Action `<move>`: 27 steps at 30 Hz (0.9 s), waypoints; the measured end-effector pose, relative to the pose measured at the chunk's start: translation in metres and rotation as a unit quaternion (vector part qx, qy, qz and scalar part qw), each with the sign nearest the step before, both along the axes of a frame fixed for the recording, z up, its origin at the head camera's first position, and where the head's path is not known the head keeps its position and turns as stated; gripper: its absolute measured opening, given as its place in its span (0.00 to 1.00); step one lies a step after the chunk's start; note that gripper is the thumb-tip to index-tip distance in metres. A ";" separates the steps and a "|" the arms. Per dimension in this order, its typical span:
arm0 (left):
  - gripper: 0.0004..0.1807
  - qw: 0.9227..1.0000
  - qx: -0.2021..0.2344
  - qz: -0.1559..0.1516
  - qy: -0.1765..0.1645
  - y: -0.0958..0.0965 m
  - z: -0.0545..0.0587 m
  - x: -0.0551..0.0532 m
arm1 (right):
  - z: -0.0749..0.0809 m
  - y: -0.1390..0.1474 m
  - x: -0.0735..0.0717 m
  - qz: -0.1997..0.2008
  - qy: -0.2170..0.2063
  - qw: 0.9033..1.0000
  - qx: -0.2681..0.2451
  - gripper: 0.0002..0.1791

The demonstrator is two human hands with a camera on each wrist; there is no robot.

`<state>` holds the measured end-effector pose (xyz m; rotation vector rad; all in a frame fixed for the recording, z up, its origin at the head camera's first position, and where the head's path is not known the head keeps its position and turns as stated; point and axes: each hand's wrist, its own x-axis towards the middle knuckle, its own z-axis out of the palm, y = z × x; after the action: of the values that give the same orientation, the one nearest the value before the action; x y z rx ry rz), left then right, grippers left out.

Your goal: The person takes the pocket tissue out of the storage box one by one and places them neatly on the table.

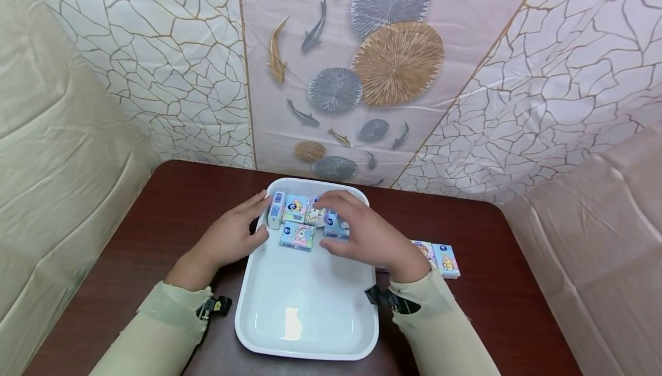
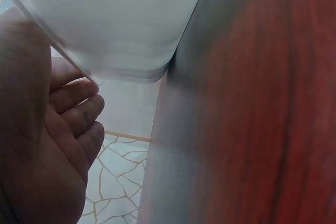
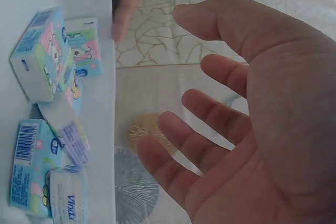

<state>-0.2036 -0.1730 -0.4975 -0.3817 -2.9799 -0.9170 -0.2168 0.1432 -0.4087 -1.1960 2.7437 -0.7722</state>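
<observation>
Several small tissue packs, pale blue with cartoon prints, sit at the far end of a white tray (image 1: 310, 290). One narrow pack (image 1: 276, 210) stands on its side against the left wall, and another pack (image 1: 297, 235) lies nearest the tray's middle. My left hand (image 1: 230, 235) is at the tray's left rim, fingertips beside the narrow pack and nothing gripped. Over the right-hand packs hovers my right hand (image 1: 372, 238), thumb and fingers spread around a blue pack (image 1: 335, 225) that it partly hides. In the right wrist view its fingers (image 3: 210, 114) hold nothing.
More tissue packs (image 1: 446, 261) lie on the dark wooden table (image 1: 491, 307) right of the tray, partly behind my right forearm. A patterned cloth wall (image 1: 331, 129) rises behind the table. Plain beige cloth (image 1: 46, 192) hangs at the left.
</observation>
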 end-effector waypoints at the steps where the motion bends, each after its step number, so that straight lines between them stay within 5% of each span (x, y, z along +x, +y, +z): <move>1: 0.41 1.000 0.000 -0.001 0.000 0.000 0.000 0.000 | 0.000 -0.002 -0.002 0.001 -0.001 1.000 0.001 0.38; 18: 0.40 1.000 -0.006 -0.002 0.007 0.000 0.001 0.001 | -0.025 -0.032 -0.028 0.037 -0.052 0.998 0.023 0.36; 27: 0.40 1.000 -0.003 -0.008 0.009 -0.001 0.000 0.000 | -0.044 -0.041 -0.036 0.035 -0.054 0.993 0.098 0.40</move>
<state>-0.2037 -0.1740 -0.4970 -0.4120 -2.9691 -0.9001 -0.2527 0.1019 -0.4524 -1.1672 2.6029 -0.5286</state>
